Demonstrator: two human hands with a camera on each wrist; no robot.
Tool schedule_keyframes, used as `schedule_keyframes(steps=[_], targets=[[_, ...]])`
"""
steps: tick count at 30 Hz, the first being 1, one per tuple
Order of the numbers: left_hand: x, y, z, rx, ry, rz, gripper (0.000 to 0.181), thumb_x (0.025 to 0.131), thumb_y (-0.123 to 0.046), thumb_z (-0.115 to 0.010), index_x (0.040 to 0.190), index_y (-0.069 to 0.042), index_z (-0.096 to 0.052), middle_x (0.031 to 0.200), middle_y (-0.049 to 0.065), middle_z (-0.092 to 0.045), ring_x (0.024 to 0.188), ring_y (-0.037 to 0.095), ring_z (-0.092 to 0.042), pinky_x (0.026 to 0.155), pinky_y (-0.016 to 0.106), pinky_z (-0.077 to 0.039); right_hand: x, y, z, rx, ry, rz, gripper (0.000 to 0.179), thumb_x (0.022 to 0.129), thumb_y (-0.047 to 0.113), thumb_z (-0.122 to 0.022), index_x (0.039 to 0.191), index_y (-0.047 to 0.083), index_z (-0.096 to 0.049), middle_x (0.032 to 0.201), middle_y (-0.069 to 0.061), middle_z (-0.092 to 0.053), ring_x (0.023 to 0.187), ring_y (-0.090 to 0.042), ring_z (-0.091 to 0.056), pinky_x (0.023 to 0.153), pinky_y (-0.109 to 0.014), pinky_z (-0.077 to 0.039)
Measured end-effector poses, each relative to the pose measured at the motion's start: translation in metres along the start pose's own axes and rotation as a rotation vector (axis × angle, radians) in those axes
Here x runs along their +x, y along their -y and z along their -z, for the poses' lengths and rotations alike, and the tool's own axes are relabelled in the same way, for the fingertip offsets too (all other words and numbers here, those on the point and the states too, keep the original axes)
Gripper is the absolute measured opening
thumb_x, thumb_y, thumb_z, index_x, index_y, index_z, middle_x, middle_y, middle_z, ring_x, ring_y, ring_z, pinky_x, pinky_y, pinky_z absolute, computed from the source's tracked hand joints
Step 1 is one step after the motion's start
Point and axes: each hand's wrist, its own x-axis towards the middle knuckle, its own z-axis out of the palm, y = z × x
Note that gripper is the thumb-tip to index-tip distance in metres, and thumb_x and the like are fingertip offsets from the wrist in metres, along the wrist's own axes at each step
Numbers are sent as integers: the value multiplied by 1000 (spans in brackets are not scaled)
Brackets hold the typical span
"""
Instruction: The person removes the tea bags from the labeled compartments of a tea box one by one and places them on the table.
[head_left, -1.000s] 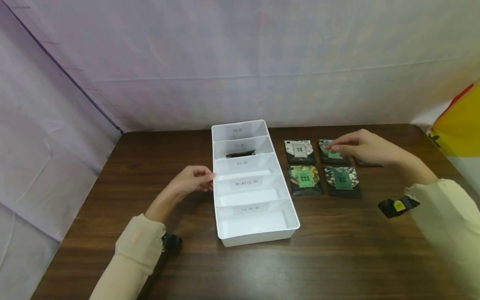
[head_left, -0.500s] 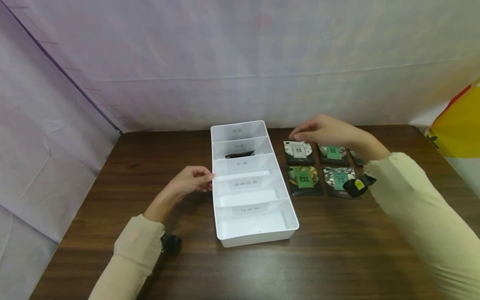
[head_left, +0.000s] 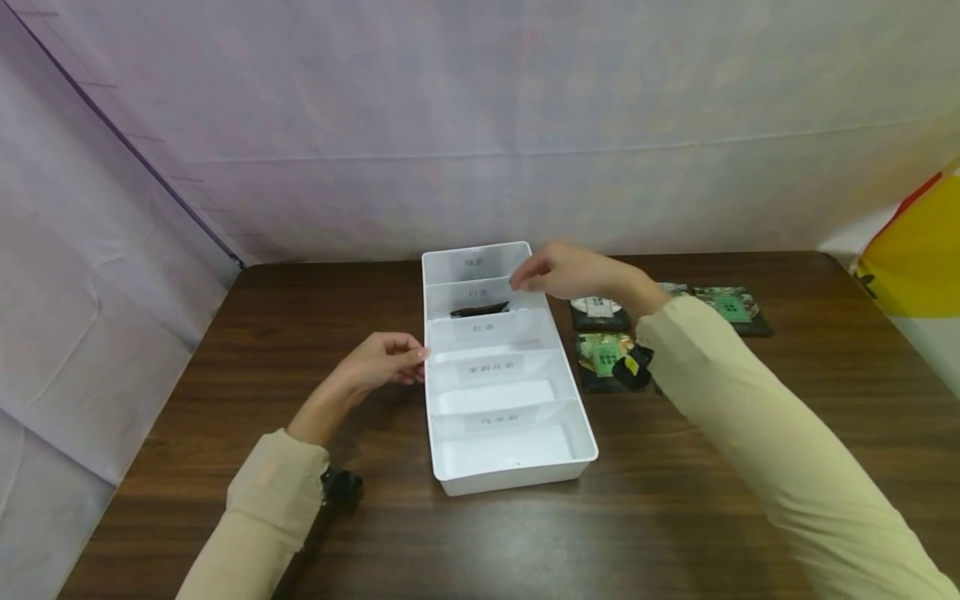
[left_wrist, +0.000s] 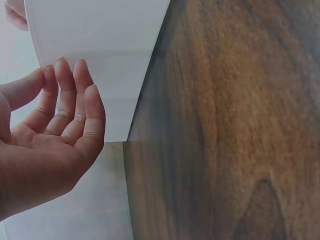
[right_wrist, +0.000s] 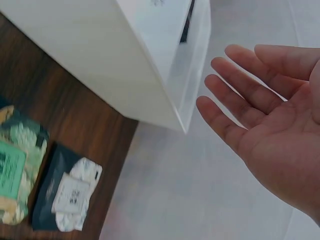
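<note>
A long white divided box (head_left: pixel 513 479) with labelled compartments stands on the table. My left hand (head_left: pixel 386 360) pinches its left rim between thumb and forefinger; in the left wrist view that hand (left_wrist: pixel 65 115) has its other fingers loosely bent beside the box wall. Over the second compartment from the back, my right hand (head_left: pixel 573 271) hovers at the right rim. The right wrist view shows this hand (right_wrist: pixel 270 105) with relaxed fingers and nothing in them. A dark packet (head_left: pixel 480 310) stands on edge in that compartment.
Right of the box lie several flat tea packets: one white-labelled (head_left: pixel 597 312), one green-labelled (head_left: pixel 600 358), and another green-labelled one (head_left: pixel 731 306) farther right. My right sleeve (head_left: pixel 720 358) covers others. A white curtain (head_left: pixel 360 167) hangs behind the table (head_left: pixel 300 308).
My right hand has moved left from above the packets to the box's second compartment. The left hand has stayed at the rim, and the box has hardly moved.
</note>
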Motion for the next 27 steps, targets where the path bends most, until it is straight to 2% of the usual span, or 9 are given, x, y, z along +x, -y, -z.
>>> schedule_keyframes(steps=[5,14,20,27], targets=[[1,1,0,-3,5,1,13,93,-5,-51,89,7,-56,71,4,-61,71,19,-62,72,36,-50,8,6,-10,14,30,40,27,91,3,-48,113,-8,-59,117,-19,-58,111,-31,-51,94,-42,-40],[0,-1,-1,-10,3,4,12,93,-5,-51,88,6,-56,70,3,-61,69,18,-62,72,36,-51,14,9,-24,-62,46,-19,24,91,3,-46,106,-3,-64,112,-16,-61,108,-29,-53,93,-42,-41],[0,0,-1,-7,3,5,12,93,-5,-51,88,6,-56,70,3,-61,69,17,-62,71,35,-51,12,5,-28,-116,26,10,25,89,1,-47,105,-5,-65,108,-17,-62,103,-29,-56,91,-42,-42],[1,1,-1,-15,4,2,12,92,-4,-52,87,6,-56,70,4,-60,69,17,-62,71,35,-51,8,7,-20,-56,-32,-12,26,91,3,-46,111,-6,-61,115,-18,-59,109,-31,-53,91,-42,-42]])
